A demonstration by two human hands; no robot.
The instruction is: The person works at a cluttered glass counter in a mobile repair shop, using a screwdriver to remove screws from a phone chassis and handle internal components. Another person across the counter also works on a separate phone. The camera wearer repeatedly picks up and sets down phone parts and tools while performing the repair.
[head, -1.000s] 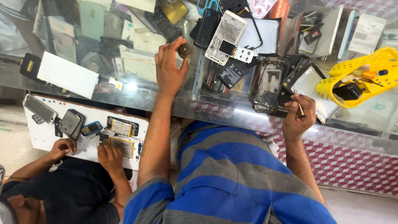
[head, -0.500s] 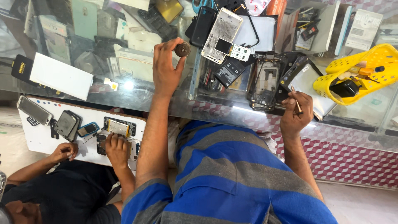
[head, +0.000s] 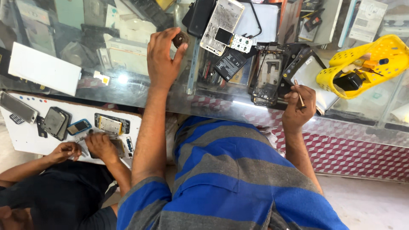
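Two fingertips of the left hand (head: 162, 59) pinch a small dark round part (head: 180, 39) above the glass counter (head: 140, 91). Right hand (head: 299, 106), closed, grips a thin brown tool (head: 299, 98) beside an opened phone frame (head: 268, 76). Lower left, another person's hands (head: 100, 145) work over a white board (head: 25, 136).

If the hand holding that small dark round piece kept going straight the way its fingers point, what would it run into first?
Probably the black phone body, just past the small round part the left hand pinches. Depth is hard to judge from above, so it might pass over it.
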